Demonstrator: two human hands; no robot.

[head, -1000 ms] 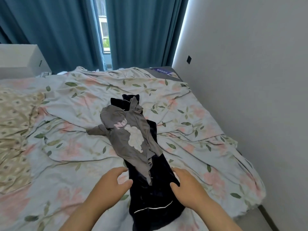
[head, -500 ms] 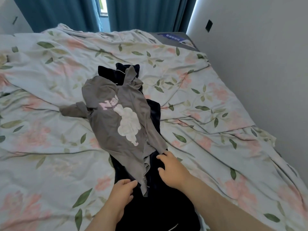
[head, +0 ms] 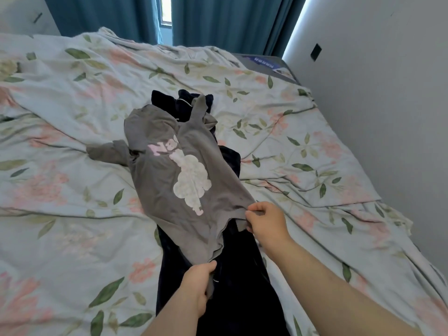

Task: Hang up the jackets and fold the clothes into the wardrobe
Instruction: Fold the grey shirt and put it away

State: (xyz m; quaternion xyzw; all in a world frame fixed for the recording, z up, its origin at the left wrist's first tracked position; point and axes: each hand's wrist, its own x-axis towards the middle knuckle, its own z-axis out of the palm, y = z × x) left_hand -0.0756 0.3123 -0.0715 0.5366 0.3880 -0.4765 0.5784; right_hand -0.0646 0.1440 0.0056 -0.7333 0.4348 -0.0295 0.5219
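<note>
A crumpled grey T-shirt (head: 169,170) with a pink and white print lies on top of a long dark navy garment (head: 232,275) with thin white piping, both in the middle of the bed. My left hand (head: 197,282) grips the shirt's near hem corner. My right hand (head: 264,220) pinches the hem further right, at the shirt's lower right edge. One grey sleeve sticks out to the left. The navy garment's collar end shows beyond the shirt at the far side.
A rumpled floral duvet (head: 72,190) covers the bed. A white wall (head: 388,93) runs close along the right side. Teal curtains (head: 230,20) hang behind the bed, and bare grey mattress (head: 264,61) shows at the far right corner.
Both hands moved from beside the navy garment onto the grey shirt's hem and took hold of it. The view came closer and tilted down.
</note>
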